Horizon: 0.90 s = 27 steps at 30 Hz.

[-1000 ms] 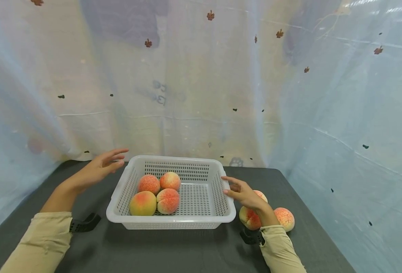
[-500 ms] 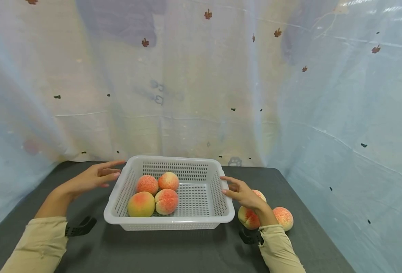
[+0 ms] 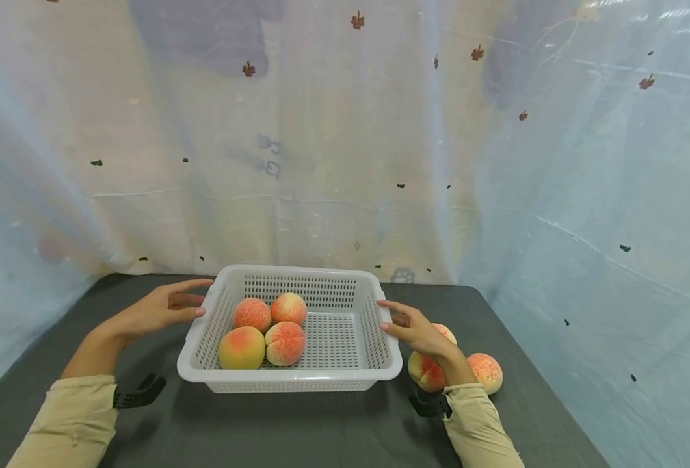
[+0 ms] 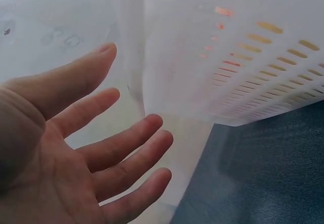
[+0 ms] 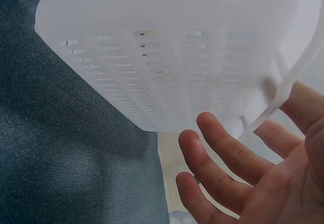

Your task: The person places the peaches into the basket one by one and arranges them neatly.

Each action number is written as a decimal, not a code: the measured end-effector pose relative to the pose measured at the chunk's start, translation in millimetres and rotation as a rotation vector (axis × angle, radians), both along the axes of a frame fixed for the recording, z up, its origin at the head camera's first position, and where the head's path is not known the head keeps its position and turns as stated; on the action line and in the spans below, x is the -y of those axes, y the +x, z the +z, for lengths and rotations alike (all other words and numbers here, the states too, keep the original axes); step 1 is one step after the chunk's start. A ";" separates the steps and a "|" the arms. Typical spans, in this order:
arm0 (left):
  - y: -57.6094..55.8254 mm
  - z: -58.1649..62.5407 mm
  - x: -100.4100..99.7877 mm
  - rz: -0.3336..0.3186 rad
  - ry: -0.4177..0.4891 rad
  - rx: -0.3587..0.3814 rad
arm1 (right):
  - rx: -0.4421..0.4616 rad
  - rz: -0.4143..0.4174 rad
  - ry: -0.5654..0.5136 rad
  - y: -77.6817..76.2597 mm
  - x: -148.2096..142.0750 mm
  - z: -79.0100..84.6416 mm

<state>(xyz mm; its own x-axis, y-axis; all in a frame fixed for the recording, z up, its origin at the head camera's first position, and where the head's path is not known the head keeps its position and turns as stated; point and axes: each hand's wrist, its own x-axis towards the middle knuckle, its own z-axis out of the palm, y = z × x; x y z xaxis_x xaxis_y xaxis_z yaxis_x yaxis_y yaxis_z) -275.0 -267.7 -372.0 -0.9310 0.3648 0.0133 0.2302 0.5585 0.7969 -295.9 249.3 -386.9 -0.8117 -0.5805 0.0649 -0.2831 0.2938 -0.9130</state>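
A white plastic basket with slotted walls holds several peaches, one yellowish peach and redder ones such as the peach, all toward its left side. Beside the left rim is my left hand, thumb and fingers spread; the left wrist view shows this hand with relaxed fingers and no grip on the wall. My right hand holds the right rim. In the right wrist view, the thumb and index of that hand pass behind the rim while the other fingers stay below it, loosely bent.
Right of the basket, more peaches lie on the dark table: a peach partly behind my right hand and another peach by the forearm. A pale printed curtain hangs behind the table and along its sides.
My left hand has lowered from above and come beside the basket's left rim. The right hand keeps its place at the right rim, and the peaches lie as before.
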 end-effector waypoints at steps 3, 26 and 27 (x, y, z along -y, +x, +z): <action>0.4 -1.5 1.9 0.016 -0.016 -0.009 | 0.004 -0.001 -0.002 0.4 1.3 1.1; -2.8 -11.2 -0.1 -0.039 0.034 0.018 | -0.041 -0.035 0.050 4.0 1.4 5.3; -2.9 -11.2 -0.1 -0.046 0.037 0.018 | -0.051 -0.039 0.061 4.6 1.3 5.8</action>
<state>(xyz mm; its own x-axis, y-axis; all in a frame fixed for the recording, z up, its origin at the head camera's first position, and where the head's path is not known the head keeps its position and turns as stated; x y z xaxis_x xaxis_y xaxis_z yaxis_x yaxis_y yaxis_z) -277.9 -267.6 -383.2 -0.9133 0.4071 0.0109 0.2404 0.5174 0.8213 -291.3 248.0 -381.1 -0.8305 -0.5523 0.0719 -0.3158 0.3606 -0.8777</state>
